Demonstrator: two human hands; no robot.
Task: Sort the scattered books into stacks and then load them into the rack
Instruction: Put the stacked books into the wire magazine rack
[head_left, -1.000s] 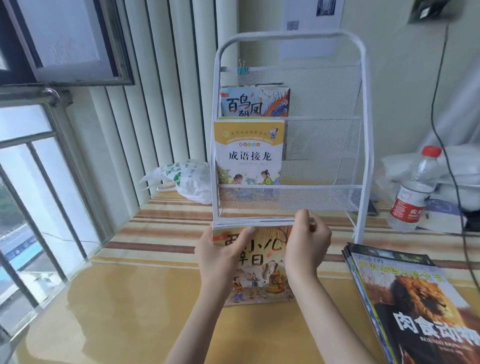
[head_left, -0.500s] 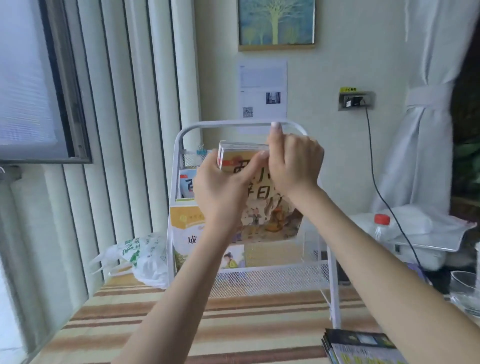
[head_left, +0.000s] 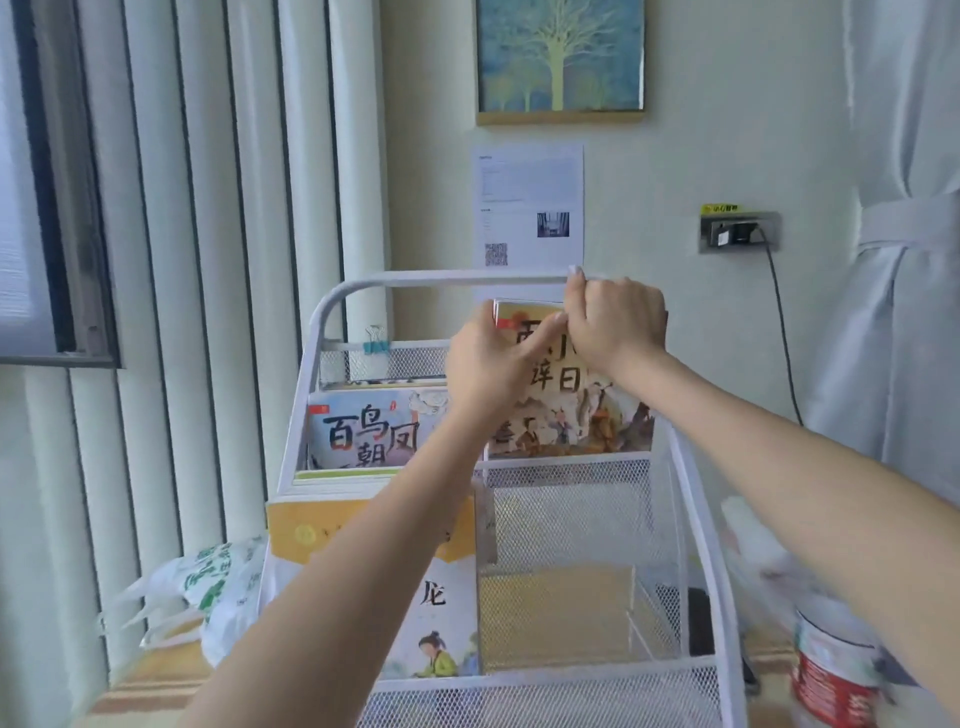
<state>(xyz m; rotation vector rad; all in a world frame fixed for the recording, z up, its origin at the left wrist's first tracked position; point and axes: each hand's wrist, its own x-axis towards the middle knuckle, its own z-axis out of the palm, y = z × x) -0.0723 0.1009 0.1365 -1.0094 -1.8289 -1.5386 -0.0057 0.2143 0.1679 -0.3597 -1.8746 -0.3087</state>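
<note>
Hands, left hand (head_left: 488, 358) and right hand (head_left: 615, 325), both curled around the book stack's (head_left: 566, 400) top edge, stack now lowered into the white rack's (head_left: 691, 509) upper right pocket, beside the blue-cover book (head_left: 363, 436), previously held in front of the rack top.

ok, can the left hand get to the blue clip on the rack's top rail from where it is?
Probably yes, but not yet: the left hand grips the book stack along with the right hand. The blue clip hangs just to its left, with nothing between them. It would have to let go first.
</note>
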